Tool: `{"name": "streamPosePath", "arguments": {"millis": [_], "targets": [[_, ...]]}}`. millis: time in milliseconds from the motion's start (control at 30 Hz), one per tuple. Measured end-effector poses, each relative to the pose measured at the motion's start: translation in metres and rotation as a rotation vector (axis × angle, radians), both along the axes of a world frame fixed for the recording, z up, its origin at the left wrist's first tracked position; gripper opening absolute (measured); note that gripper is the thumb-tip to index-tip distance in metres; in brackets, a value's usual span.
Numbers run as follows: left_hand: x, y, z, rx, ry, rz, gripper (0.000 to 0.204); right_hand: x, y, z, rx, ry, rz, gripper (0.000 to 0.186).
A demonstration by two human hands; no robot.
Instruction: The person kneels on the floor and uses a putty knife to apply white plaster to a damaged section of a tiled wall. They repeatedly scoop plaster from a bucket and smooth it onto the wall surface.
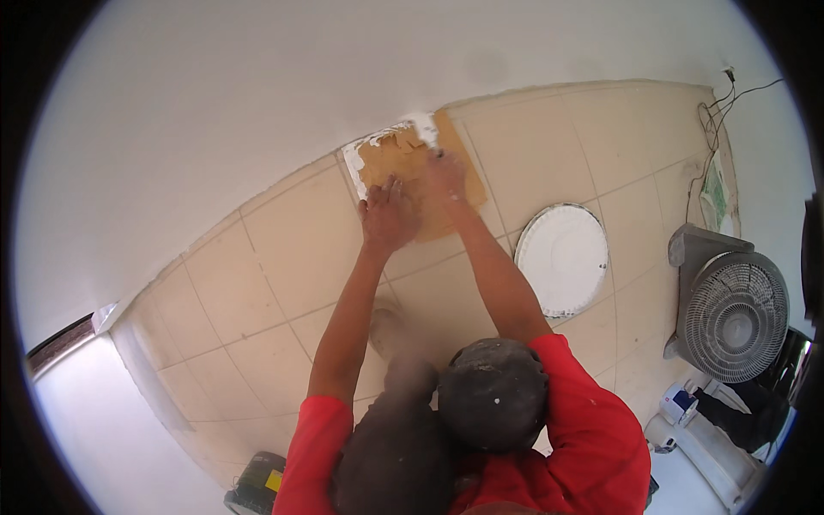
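My left hand (pixel 389 215) lies with its fingers spread on a brown cardboard sheet (pixel 442 221), pressing it against the tiled floor at the foot of the wall. White paint or filler is smeared along the sheet's left and far edges. My right hand (pixel 446 178), blurred by motion, is closed around the dark handle of a small tool (pixel 426 130) at the sheet's far right corner. The tool's head is coated white and close to the wall's base. Whether it is a brush or a putty knife I cannot tell.
A round white lid or tray (pixel 562 259) lies on the tiles right of my forearm. Farther right stands a grey fan (pixel 736 315), with cables (pixel 712 129) along the right wall. A white-and-blue container (pixel 678 403) is at lower right, a dark green object (pixel 257 485) at lower left.
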State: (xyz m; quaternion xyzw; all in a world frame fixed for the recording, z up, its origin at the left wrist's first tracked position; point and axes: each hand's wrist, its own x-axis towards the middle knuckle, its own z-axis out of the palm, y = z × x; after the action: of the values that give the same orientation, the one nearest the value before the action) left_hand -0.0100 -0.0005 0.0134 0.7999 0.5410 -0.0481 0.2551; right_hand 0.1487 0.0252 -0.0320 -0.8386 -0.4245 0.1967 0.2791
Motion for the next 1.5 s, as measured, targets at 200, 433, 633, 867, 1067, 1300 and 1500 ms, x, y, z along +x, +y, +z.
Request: {"name": "streamPosePath", "arguments": {"millis": [200, 433, 633, 867, 1067, 1300, 1500], "targets": [[0.001, 0.008, -0.004, 0.003, -0.016, -0.028, 0.094, 0.067, -0.002, 0.009, 0.193, 0.07, -0.292, 0.04], [-0.001, 0.009, -0.005, 0.057, 0.002, -0.05, 0.092, 0.045, -0.011, 0.02, 0.024, 0.078, -0.129, 0.033], [-0.001, 0.013, -0.008, 0.132, 0.017, -0.056, 0.086, 0.037, -0.024, 0.032, 0.091, 0.131, -0.243, 0.039], [0.066, 0.047, 0.008, 0.186, -0.153, -0.156, 0.086, 0.064, -0.036, 0.058, 0.079, 0.181, -0.274, 0.04], [0.114, 0.079, -0.015, 0.071, 0.003, -0.173, 0.091, 0.076, -0.047, 0.044, 0.137, 0.078, -0.235, 0.039], [0.11, 0.084, -0.001, 0.023, 0.026, -0.164, 0.085, 0.078, -0.034, 0.035, 0.085, 0.128, -0.149, 0.037], [0.042, 0.044, -0.002, 0.253, -0.219, 0.095, 0.064, 0.055, -0.009, 0.017, -0.006, 0.147, -0.118, 0.036]]}}
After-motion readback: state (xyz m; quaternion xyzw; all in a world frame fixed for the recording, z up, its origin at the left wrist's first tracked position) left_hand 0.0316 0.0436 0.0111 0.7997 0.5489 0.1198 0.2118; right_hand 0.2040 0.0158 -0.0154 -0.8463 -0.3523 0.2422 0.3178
